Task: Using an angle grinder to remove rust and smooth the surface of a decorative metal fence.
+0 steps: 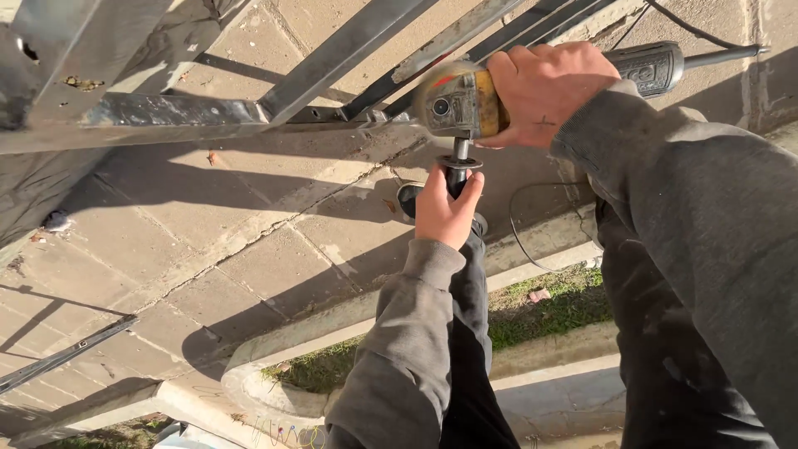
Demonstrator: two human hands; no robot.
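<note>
The grinding is under way: the angle grinder is pressed with its spinning disc against the metal frame, right where a slanted bar meets the horizontal rail. The right hand has its grip closed around the yellow body of the grinder, and the left hand has its grip closed around the black side handle that points down from the head. By my judgement the next move calls for both hands to stay firm and for the disc to travel along the joint at a steady angle. The power cord runs off toward the upper right over the paving. No package, label or sign shows; only a small pale scrap lies in the grass strip beside the kerb.
</note>
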